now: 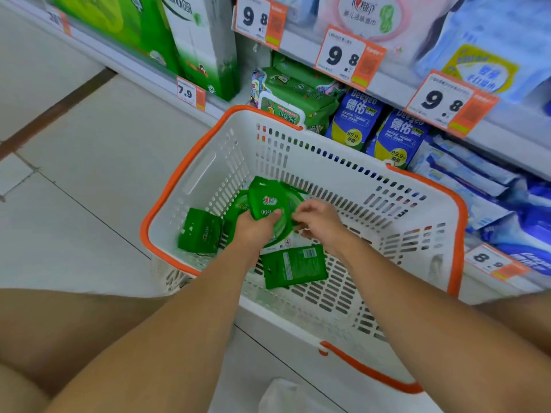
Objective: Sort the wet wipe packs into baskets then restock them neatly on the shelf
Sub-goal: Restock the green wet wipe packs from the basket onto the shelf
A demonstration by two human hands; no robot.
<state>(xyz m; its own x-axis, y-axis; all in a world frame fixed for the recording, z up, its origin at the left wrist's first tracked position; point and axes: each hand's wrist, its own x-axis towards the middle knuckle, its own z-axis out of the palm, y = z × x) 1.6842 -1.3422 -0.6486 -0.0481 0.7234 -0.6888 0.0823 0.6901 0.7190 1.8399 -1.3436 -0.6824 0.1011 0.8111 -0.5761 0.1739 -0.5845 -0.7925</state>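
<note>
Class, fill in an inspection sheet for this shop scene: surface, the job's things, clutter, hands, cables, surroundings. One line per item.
Surface: pale tiled floor; the basket stands on it by the shelf.
Job's things: white basket with orange rim, holding small green packs; one at its left wall, one face down near the arms, a larger round-marked pack under the hands.
Clutter: white bag-like thing at the bottom edge, blurred.
Hands: left hand grips an upright green pack; right hand has curled fingers at the packs, grip unclear.
Cables: nothing seen.
Surroundings: shelf with green and blue packs and price tags.
</note>
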